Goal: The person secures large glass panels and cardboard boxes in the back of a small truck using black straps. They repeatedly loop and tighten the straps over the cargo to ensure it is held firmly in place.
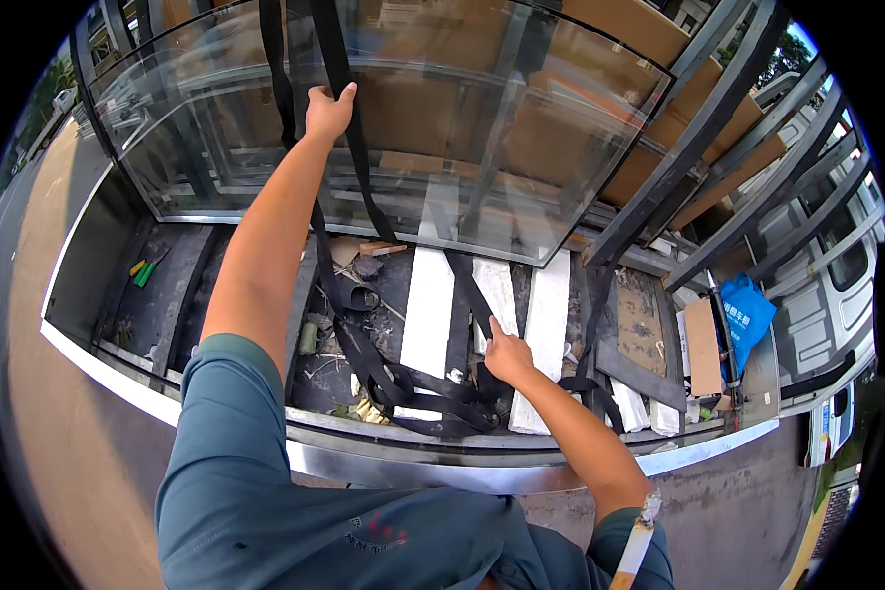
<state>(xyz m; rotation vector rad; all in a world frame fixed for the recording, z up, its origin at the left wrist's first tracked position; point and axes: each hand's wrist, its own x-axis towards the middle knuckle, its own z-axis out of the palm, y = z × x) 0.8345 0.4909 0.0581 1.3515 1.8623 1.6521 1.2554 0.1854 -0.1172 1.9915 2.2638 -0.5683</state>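
1. Right up close, a cigarette (pixel 633 553) is poking up with an ashy tip, and a blue-green shirt (pixel 295 521) is showing small chest lettering.
2. Just beyond, the truck bed (pixel 383 465) is stretching across, and it's holding plenty: white slabs (pixel 426 305), coiled black webbing (pixel 442 403), loose scraps, and green-handled pliers (pixel 146 275) lying over at the left end.
3. Here's the right grip (pixel 507 356), closing on the lower strap (pixel 474 293), which is running from the fist up toward the glass pane.
4. Off to the right, a blue bag (pixel 747 317) is sitting beside brown cardboard (pixel 700 346), displaying white lettering; its contents are staying out of sight.
5. Higher up, the left grip (pixel 330 114) is clasping the upper strap (pixel 330 39), thumb pressing against it, the strap hanging above and below the hand.
6. Behind that hand, the glass pane (pixel 521 118) is standing tilted before the metal rack (pixel 703 162).
7. Farther out, a white vehicle (pixel 824 267) is waiting.
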